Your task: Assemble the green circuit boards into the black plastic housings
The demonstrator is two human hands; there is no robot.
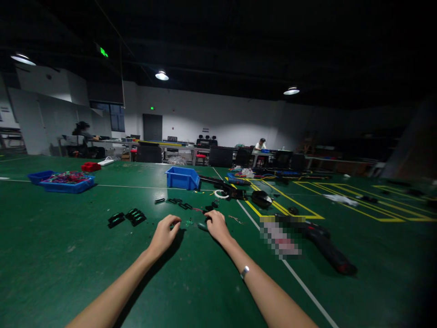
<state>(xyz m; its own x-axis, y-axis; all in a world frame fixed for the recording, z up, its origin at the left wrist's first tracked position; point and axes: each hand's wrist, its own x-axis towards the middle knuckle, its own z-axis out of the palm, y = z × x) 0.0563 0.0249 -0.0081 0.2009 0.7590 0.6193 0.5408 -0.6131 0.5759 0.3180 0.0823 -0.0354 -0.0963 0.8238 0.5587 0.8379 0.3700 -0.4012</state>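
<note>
My left hand [166, 233] hovers just above the green tabletop, fingers curled in with thumb and index tips together; whatever they pinch, if anything, is too small to make out. To its right, my right hand [217, 225] rests palm down with its fingers bent over something dark that it mostly hides. A dark green handle [202, 226] pokes out beside that thumb, and a thin red wire [197, 209] lies by the fingertips. Small green bits [189, 222] are scattered between the hands. Left of them sit black parts with green faces [135, 217], with black oblong frames [185, 206] farther back.
A blue bin [182, 177] stands beyond my hands. At the far left, a blue tray [68, 184] holds tangled coloured pieces, near a red box [91, 166]. On the right lie a black power tool [327, 246] and a white ring [221, 194]. Two people sit at distant desks.
</note>
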